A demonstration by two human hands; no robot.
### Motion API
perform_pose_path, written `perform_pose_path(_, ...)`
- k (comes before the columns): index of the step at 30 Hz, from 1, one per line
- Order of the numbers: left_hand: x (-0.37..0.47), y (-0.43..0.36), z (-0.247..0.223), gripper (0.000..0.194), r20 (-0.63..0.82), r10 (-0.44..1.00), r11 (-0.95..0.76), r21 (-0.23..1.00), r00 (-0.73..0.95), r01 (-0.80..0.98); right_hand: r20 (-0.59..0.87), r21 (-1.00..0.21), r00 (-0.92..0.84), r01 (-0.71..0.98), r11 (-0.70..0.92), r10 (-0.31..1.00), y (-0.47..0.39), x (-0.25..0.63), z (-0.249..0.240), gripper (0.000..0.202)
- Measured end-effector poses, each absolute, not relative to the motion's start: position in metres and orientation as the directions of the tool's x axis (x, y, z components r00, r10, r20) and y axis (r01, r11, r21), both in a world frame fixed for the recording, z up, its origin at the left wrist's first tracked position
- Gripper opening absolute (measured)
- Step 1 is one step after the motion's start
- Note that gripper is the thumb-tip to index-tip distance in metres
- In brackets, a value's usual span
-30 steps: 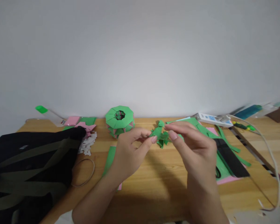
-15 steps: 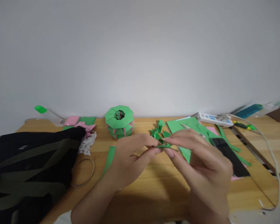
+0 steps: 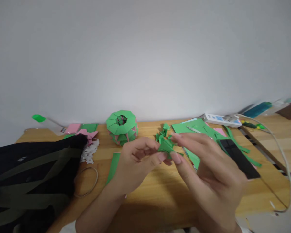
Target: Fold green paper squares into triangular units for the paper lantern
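Note:
Between my two hands is a small folded piece of green paper [image 3: 166, 146], raised over the table. My left hand [image 3: 139, 165] pinches its left part between thumb and fingers. The thumb and fingertips of my right hand [image 3: 206, 168] close on its right edge, the thumb pressed against it. Just behind the piece lie several folded green paper pieces [image 3: 165, 130], partly covered by my fingers. Farther back on the left stands a round green-and-pink folded-paper model [image 3: 121, 127] with a hole in its top.
A dark cloth bag [image 3: 34, 181] covers the left side, beside pink folded paper [image 3: 87, 134], white scraps [image 3: 89, 152] and a loop of string [image 3: 96, 178]. On the right are green sheets [image 3: 179, 128], a pen [image 3: 193, 129], a phone [image 3: 240, 158], a power strip [image 3: 221, 120] and a white cable [image 3: 285, 161].
The green piece has turned from edge-on, so its folded face now shows. My left fingers have shifted around it and curled more. The view has moved slightly.

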State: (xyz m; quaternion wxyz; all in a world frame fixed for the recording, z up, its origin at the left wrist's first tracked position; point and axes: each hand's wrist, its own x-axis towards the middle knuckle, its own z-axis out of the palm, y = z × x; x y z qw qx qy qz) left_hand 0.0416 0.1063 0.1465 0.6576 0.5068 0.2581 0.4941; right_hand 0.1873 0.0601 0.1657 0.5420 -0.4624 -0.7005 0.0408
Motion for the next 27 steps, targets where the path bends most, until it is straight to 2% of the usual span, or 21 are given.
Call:
perform_pose_path(5, 0.0425, 0.1053, 0.1478, 0.011, 0.146, 0.916, 0.007, 0.925, 0.374, -0.379, 0.680, -0.601, 0.016, 0.584, 0.545, 0.733, 0.0615, 0.1850, 0.1628, 0.035)
perform_pose_path(9, 0.0435, 0.1049, 0.1476, 0.012, 0.135, 0.920, 0.008, 0.932, 0.367, -0.362, 0.685, -0.623, 0.062, 0.567, 0.539, 0.726, 0.0623, 0.1820, 0.1610, 0.035)
perform_pose_path(15, 0.0457, 0.1038, 0.1489, 0.013, 0.133, 0.926, -0.012, 0.946, 0.352, -0.325, 0.628, -0.724, 0.121, 0.453, 0.520, 0.769, 0.0633, 0.1800, 0.1603, 0.031)
perform_pose_path(27, 0.0481, 0.1029, 0.1475, 0.017, 0.133, 0.939, -0.029, 0.950, 0.317, -0.311, 0.561, -0.806, 0.182, 0.346, 0.481, 0.808, 0.0654, 0.1771, 0.1594, 0.028)
